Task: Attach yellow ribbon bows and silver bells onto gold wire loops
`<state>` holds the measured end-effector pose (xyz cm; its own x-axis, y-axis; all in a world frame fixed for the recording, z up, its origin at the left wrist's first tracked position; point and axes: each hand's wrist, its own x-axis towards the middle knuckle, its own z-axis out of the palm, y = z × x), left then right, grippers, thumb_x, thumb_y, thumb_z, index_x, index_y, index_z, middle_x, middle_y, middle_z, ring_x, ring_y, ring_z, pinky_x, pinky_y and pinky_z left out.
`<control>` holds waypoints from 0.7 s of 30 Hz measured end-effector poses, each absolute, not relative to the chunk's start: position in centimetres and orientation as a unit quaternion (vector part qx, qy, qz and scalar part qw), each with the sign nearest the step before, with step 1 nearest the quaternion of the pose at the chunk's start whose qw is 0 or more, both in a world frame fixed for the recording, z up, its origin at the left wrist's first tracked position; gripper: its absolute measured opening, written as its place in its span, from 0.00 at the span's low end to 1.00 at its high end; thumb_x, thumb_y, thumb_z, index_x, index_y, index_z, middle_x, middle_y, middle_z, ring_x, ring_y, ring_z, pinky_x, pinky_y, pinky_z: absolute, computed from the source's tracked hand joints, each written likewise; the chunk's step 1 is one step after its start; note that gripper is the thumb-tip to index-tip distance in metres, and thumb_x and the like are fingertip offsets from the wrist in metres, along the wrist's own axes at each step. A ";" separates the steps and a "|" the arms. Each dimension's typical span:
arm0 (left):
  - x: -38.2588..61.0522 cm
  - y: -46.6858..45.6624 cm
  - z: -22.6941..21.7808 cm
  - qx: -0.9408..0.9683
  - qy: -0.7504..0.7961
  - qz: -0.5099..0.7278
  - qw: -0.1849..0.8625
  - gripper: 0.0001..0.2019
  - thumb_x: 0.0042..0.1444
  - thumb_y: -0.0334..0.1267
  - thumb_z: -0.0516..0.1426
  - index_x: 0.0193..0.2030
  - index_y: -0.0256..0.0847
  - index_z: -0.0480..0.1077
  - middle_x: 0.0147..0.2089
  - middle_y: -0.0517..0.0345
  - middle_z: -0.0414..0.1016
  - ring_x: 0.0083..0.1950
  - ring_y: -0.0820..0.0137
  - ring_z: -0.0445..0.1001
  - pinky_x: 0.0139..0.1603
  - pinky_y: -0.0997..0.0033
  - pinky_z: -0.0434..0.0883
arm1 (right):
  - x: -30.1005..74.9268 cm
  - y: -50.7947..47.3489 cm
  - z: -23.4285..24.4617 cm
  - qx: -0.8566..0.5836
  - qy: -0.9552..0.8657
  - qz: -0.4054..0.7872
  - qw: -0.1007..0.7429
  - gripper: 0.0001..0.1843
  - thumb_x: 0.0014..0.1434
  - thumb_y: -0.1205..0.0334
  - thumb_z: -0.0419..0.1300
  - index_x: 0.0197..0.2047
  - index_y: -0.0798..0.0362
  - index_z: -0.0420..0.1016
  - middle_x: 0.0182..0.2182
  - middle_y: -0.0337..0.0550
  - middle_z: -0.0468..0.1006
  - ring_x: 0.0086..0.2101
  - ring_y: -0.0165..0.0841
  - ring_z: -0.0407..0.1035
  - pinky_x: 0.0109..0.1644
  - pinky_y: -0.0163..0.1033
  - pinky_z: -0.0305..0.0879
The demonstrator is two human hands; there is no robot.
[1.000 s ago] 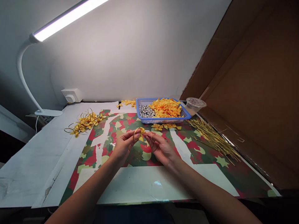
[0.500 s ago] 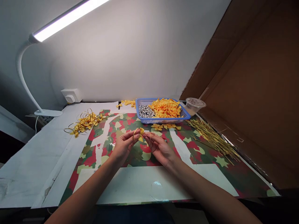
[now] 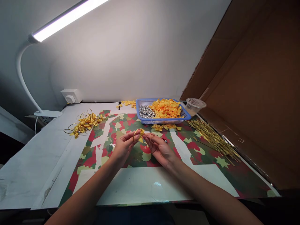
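Note:
Over the middle of the patterned sheet, my left hand (image 3: 123, 146) and my right hand (image 3: 161, 149) meet at a yellow ribbon bow (image 3: 141, 137) with a gold wire tie looped about it. My left fingers pinch the bow and wire from the left. From the right, my right thumb and fingertips are closed on the bow's other side, where the wire curves past them. Fingertips hide part of the bow. Just beyond the hands lies a row of yellow bows (image 3: 164, 127), in front of a blue basket (image 3: 161, 122).
The basket holds silver bells (image 3: 147, 112) and yellow bows (image 3: 166, 108). Bows with looped wires (image 3: 86, 122) are heaped at left. Gold wire ties (image 3: 214, 139) lie at right, near a lidded plastic cup (image 3: 195, 107) and a cardboard wall (image 3: 248, 93). A lamp (image 3: 48, 113) stands far left.
Hardly anything differs. Both hands keep their hold on the bow and wire in nearly the same place, with only a tiny shift of the fingers.

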<state>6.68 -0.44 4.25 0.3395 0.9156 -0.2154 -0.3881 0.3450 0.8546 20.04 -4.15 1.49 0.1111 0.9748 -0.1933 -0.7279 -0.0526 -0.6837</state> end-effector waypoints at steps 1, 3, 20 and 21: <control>6.7 -0.4 4.2 0.362 0.365 0.445 0.734 0.14 0.27 0.35 0.71 0.26 0.39 0.80 0.32 0.54 0.82 0.39 0.67 0.77 0.45 0.74 0.71 | 20.0 -4.2 1.5 -0.339 -0.181 0.641 0.664 0.08 0.37 0.65 0.71 0.25 0.53 0.79 0.28 0.37 0.81 0.33 0.29 0.76 0.45 0.29 0.72; 6.7 -0.4 4.1 0.364 0.365 0.447 0.731 0.13 0.27 0.34 0.70 0.26 0.39 0.80 0.32 0.54 0.82 0.40 0.66 0.77 0.45 0.73 0.71 | 20.0 -4.2 1.5 -0.340 -0.179 0.641 0.664 0.08 0.37 0.65 0.70 0.25 0.53 0.78 0.28 0.38 0.81 0.33 0.29 0.76 0.45 0.30 0.71; 6.8 -0.2 4.0 0.342 0.371 0.447 0.738 0.13 0.26 0.34 0.71 0.25 0.37 0.79 0.30 0.55 0.81 0.33 0.72 0.75 0.40 0.75 0.70 | 19.8 -4.1 1.6 -0.342 -0.168 0.641 0.666 0.08 0.36 0.66 0.71 0.23 0.53 0.78 0.27 0.37 0.81 0.32 0.28 0.76 0.43 0.29 0.72; 6.8 -0.2 4.0 0.341 0.370 0.447 0.740 0.14 0.26 0.34 0.71 0.25 0.36 0.79 0.30 0.55 0.80 0.33 0.72 0.75 0.40 0.75 0.70 | 19.8 -4.1 1.7 -0.343 -0.166 0.641 0.667 0.08 0.36 0.65 0.71 0.23 0.53 0.78 0.27 0.37 0.81 0.32 0.28 0.76 0.43 0.28 0.72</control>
